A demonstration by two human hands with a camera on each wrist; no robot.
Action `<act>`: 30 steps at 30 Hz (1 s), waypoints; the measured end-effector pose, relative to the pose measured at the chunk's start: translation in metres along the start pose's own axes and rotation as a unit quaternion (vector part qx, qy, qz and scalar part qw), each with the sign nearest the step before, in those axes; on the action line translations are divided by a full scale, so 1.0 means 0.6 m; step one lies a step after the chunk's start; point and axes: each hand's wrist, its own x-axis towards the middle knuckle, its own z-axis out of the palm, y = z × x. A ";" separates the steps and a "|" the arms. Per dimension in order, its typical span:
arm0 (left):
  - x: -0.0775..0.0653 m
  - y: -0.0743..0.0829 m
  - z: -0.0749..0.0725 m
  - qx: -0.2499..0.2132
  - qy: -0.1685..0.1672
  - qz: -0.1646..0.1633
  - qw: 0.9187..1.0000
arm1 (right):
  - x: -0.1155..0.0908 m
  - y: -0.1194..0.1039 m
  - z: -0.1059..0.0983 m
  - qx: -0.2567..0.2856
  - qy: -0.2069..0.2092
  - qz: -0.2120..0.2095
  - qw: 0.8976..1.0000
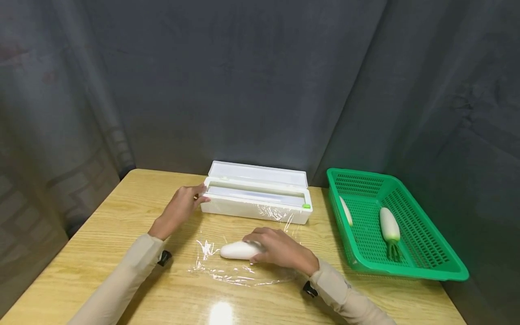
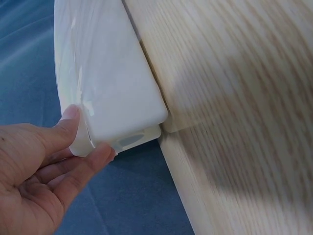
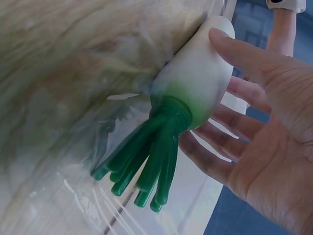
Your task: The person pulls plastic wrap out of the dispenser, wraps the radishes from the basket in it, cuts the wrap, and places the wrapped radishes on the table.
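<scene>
Nearest me, the pale wood-grain tabletop point(image 1: 122, 203) has a bright patch of reflected light by its front edge. Two beige sleeves, the left point(image 1: 126, 280) and the right point(image 1: 345, 293), reach in over that edge, each with one black fitting at the wrist.

One sheet of clear plastic film point(image 1: 235, 273) lies crinkled across the middle, between the front and back edges. On it lies one white radish point(image 1: 237, 250), tip toward the left edge; the right hand point(image 1: 280, 248) grips it, thumb and fingers round its body. Its green stalks show only from the right wrist.

Farther back, well apart from the other, the left hand point(image 1: 180, 210) pinches the left end of one white film dispenser point(image 1: 231, 206) near the back edge. Its single lid point(image 1: 257, 174) stands open, and one green slider point(image 1: 306, 206) sits at its right end.

One green basket point(image 1: 410, 272) covers the back right corner and holds two more radishes, one in full view point(image 1: 389, 225), one partly hidden by the basket's left wall point(image 1: 345, 211): three in all. Dark grey curtains point(image 1: 243, 90) hang behind the back edge and at both sides.
</scene>
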 end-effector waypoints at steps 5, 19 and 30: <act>0.001 0.001 -0.003 -0.001 0.002 -0.001 1.000 | -0.008 -0.002 0.000 -0.014 0.011 -0.001 1.000; 0.009 0.004 0.004 -0.013 -0.001 -0.006 1.000 | -0.051 0.011 -0.004 -0.049 0.087 -0.040 0.994; -0.015 0.008 -0.011 -0.024 -0.016 0.004 1.000 | -0.087 0.020 -0.007 -0.021 0.108 -0.039 0.993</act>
